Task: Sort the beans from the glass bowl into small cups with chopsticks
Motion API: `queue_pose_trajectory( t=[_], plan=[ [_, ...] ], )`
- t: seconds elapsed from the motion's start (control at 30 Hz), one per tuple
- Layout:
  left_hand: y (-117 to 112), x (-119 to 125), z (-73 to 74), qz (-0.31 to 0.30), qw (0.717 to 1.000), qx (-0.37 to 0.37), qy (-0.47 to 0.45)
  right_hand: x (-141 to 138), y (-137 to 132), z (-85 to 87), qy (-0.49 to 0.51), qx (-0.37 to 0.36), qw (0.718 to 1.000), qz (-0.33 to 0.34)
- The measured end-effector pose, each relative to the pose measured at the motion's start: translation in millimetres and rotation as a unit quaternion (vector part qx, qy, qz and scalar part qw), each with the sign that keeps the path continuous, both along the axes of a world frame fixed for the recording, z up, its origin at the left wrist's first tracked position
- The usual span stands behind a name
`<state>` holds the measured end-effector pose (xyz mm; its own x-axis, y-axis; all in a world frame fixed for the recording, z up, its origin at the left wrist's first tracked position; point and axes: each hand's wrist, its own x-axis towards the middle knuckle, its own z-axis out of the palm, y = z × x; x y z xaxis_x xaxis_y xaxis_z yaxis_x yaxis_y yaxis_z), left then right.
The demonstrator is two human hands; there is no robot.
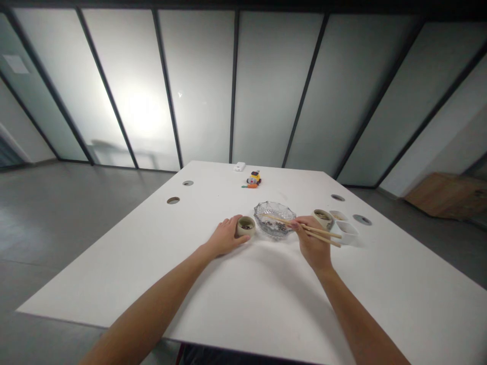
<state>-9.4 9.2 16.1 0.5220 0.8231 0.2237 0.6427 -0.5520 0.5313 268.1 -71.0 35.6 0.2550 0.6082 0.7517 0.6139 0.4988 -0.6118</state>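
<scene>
My left hand (227, 236) is wrapped round the side of a small pale green cup (245, 232), which stands upright on the white table and has some dark bits inside. In my right hand (312, 242) is a pair of wooden chopsticks (321, 234). Their tips reach over a clear glass bowl (274, 209) with a scalloped rim. Small dark pieces (280, 226) lie in that bowl, too small to name. Whether the tips pinch anything I cannot make out. Just behind my right hand stands a second cup (323, 217) with contents in it.
Right of the second cup are white dishes (347, 234). Farther back on the table (213, 203) sit a yellow toy vehicle (254, 177), an orange carrot-shaped piece (250, 186) and a small white box (239, 166). Round holes (173, 201) pierce the tabletop near both sides.
</scene>
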Motion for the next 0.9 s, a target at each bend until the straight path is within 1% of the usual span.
queue_pose_trajectory(
  t=[0.07, 0.17, 0.37, 0.5, 0.7, 0.9],
  plan=[
    [0.5, 0.1, -0.3, 0.0, 1.0, -0.001, 0.001, 4.5, -0.3, 0.5, -0.065, 0.013, 0.998, -0.004],
    [0.8, 0.4, 0.2, -0.001, 1.0, -0.004, 0.005, 7.4, 1.5, -2.1, -0.108, 0.009, 0.994, 0.014],
    [0.8, 0.6, 0.7, 0.0, 1.0, -0.005, 0.001, 5.6, 3.5, -6.2, -0.13, 0.024, 0.991, -0.002],
    [1.3, -0.3, -1.1, -0.003, 1.0, 0.001, -0.007, 3.1, 2.7, -7.3, -0.144, 0.018, 0.989, 0.009],
    [1.7, -0.3, -2.2, -0.002, 1.0, 0.007, -0.007, 0.9, 2.7, -11.4, -0.14, -0.018, 0.99, 0.026],
    [3.3, -0.6, -3.9, -0.003, 1.0, 0.011, -0.018, -0.7, 2.8, -11.8, -0.141, -0.011, 0.989, 0.044]
  ],
)
